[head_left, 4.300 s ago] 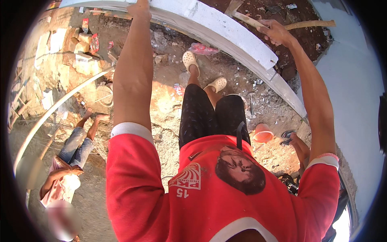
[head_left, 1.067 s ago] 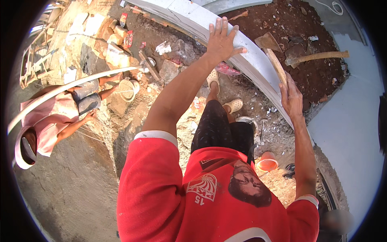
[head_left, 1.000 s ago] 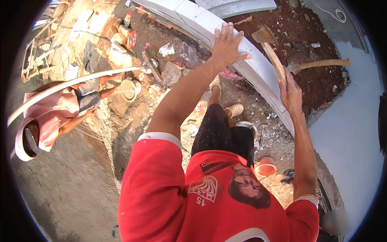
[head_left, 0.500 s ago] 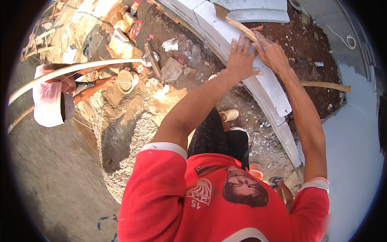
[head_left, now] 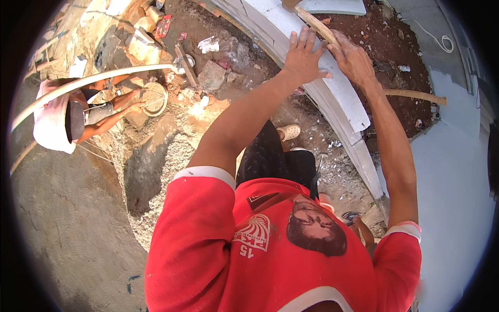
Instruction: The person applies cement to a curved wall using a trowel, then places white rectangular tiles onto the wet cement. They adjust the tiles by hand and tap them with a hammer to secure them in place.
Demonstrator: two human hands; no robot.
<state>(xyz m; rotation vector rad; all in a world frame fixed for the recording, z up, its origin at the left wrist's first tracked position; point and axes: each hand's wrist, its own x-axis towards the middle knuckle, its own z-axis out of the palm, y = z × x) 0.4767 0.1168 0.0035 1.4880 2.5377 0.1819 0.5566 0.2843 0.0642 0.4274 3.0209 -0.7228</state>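
Since half a second ago, both hands shifted along the curved white concrete kerb [head_left: 343, 104]: left hand [head_left: 303, 54] flat, open; right hand [head_left: 353, 57] apparently gripping a stiff, light wooden stick [head_left: 318, 23], best held mid-shaft.

Bright sun falls on a rough dirt ground [head_left: 171, 151] with broken stones [head_left: 210, 75] and rubble. Red soil [head_left: 387, 62] lies past a white curved wall. A smooth grey concrete floor [head_left: 67, 229] spreads at the left.
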